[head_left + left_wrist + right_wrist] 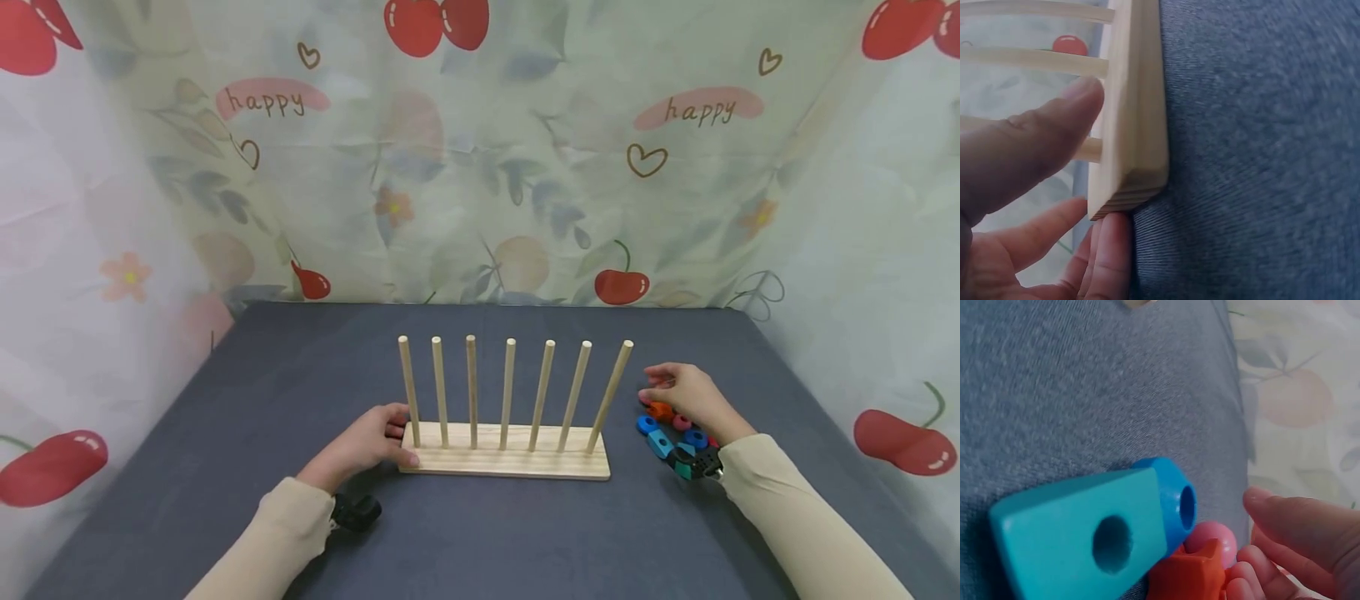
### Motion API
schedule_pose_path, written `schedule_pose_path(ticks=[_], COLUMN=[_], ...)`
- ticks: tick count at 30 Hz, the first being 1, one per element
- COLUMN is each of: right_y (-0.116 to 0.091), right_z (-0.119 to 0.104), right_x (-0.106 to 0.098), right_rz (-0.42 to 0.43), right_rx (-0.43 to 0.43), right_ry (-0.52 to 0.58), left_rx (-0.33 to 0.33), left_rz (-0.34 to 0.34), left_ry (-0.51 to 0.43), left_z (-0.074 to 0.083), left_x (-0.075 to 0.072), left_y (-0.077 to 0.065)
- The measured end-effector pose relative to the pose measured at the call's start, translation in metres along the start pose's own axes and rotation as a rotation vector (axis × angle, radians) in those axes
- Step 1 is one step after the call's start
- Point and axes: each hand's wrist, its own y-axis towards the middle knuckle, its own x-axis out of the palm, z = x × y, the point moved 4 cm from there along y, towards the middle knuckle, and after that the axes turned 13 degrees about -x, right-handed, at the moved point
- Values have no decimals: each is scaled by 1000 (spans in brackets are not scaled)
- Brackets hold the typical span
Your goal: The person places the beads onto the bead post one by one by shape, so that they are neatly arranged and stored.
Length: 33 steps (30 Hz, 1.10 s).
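Note:
A pale wooden rack with a row of upright pegs stands on the table. My left hand grips the left end of its base. In the left wrist view the thumb lies over the base's pegged face, while fingertips meet its end. Over a cluster of coloured beads at the right, my right hand has thumb and fingers apart. Its lower fingertips are right at an orange bead and a pink round bead. Beside these lie a blue bead and a light-blue block with a hole.
More beads, among them a blue one and a teal one, lie by the right wrist, partly behind its black camera. A dark cloth covers the table. Printed curtains hang behind and at both sides.

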Motion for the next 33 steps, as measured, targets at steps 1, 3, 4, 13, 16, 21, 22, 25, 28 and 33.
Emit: schedule_pose_path(ticks=[1, 3, 4, 13, 16, 21, 22, 25, 28, 33], right_y=[2, 5, 5, 6, 6, 7, 7, 7, 8, 10], right_z=[1, 2, 2, 0, 1, 3, 3, 3, 2, 0], right_x=[1, 3, 3, 4, 4, 4, 4, 5, 5, 6], right_rz=[-6, -16, -21, -51, -58, -69, -70, -74, -78, -88], right_rx=[2, 9, 11, -29, -28, -34, -36, -45, -46, -32], right_ry=[-10, -28, -39, -38, -33, -45, -52, -85, -124, -160], left_rx=[13, 37, 46, -21, -44, -29, -28, -26, -22, -25], left_rz=[-11, -33, -43, -14, 10, 11, 9, 5, 0, 8], left_ry=[8, 19, 27, 90, 115, 118, 117, 117, 115, 119], left_z=[1, 2, 3, 2, 0, -1, -1, -1, 0, 1], left_x=[0, 1, 1, 0, 0, 0, 0, 1, 0, -1], left_y=[0, 2, 2, 5, 6, 6, 6, 5, 5, 4])
